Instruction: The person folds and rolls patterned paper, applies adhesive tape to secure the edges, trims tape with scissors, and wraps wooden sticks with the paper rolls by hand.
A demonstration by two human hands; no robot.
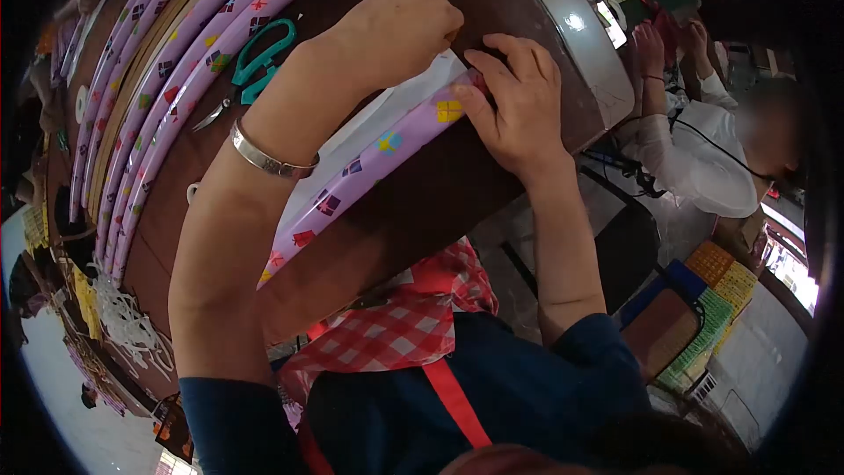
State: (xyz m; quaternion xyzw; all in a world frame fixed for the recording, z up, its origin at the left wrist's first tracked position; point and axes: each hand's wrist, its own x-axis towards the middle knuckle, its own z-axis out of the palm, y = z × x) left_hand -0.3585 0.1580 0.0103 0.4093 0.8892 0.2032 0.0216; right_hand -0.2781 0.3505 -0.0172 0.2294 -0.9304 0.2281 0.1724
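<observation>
A lilac roll of wrapping paper [356, 167] printed with coloured gift boxes lies diagonally on the dark brown table, its white underside [338, 145] showing along the far edge. My right hand [519, 97] is at the roll's far right end, thumb on the printed paper and fingers curved around the tip. Above the white sheet, my left hand [400, 31] is closed with its fingers curled down; what it holds, if anything, is hidden. A metal bangle [264, 154] circles that wrist. Left of my forearm lie scissors [259, 62] with teal handles, blades partly apart.
Several long lilac rolls [180, 88] with brown strips between them lie at the left. White cords [127, 321] hang near the table's left edge. A person in white [694, 149] works at the right, by a dark chair [629, 229] and coloured stacks [721, 299].
</observation>
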